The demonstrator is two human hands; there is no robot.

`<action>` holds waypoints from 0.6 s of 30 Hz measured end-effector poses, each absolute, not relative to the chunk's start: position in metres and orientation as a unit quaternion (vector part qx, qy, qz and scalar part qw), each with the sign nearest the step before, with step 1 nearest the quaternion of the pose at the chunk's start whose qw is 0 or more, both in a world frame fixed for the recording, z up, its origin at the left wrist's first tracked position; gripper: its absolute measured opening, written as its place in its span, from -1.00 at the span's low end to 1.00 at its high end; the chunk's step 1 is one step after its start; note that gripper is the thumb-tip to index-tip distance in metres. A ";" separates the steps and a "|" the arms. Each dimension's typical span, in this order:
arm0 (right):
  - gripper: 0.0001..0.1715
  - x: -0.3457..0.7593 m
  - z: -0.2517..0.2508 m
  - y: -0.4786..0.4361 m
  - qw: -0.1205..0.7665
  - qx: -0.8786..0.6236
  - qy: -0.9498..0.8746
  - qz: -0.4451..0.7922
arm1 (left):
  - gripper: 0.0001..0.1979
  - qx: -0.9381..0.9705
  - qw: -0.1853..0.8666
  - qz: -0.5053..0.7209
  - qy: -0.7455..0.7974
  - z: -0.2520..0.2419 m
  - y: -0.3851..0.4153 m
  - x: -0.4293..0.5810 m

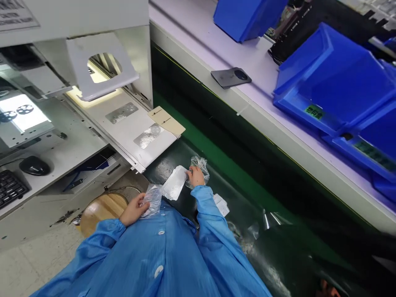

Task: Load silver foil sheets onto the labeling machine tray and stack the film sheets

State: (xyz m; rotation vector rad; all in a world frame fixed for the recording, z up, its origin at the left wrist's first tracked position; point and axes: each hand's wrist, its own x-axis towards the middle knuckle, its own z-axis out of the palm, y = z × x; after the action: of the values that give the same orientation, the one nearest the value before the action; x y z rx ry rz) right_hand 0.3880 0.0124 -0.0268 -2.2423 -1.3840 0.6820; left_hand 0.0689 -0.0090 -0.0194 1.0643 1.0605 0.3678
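Observation:
My left hand is closed around a crumpled clear plastic bag, close to the front of my blue coat. Between my hands lies a small stack of flat, silvery rectangular pieces on a dark, glossy surface. My right hand is at the right edge of that stack, fingers bent and pinched on a second clear plastic bag. That bag bunches out around the hand; whether the fingertips also touch a silvery piece cannot be made out.
A white machine tray with two shiny plates juts out at left. Near it are a mouse and a round wooden stool. Blue bins and a phone stand on the right shelf. White pieces lie by my right sleeve.

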 end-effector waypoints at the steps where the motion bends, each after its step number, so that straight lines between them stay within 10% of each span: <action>1: -0.66 0.383 -0.026 0.001 0.251 -0.795 -0.490 0.254 | -0.58 0.495 0.721 0.158 0.460 -0.018 -0.008 0.083; 4: -0.46 0.368 -0.021 -0.055 0.379 -0.706 -0.463 0.379 | -0.61 0.544 0.732 0.113 0.395 -0.016 -0.013 0.134; 7: -0.68 0.355 -0.025 -0.140 0.407 -0.682 -0.402 0.455 | -0.57 0.602 0.722 0.003 0.340 -0.024 -0.029 0.188; 11: -0.88 0.346 -0.037 -0.271 0.180 -0.885 -0.229 0.362 | -0.64 0.664 0.669 -0.081 0.323 -0.048 -0.064 0.264; 18: -0.50 0.349 -0.037 -0.388 0.050 -0.959 0.019 0.280 | -0.59 0.724 0.579 -0.116 0.357 -0.084 -0.107 0.337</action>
State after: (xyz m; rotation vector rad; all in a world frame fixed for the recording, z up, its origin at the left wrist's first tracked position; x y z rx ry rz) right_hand 0.3491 -0.3885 -0.0374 -2.9193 0.0567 0.8511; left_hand 0.3370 -0.1070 -0.0841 1.6919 0.8351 -0.2710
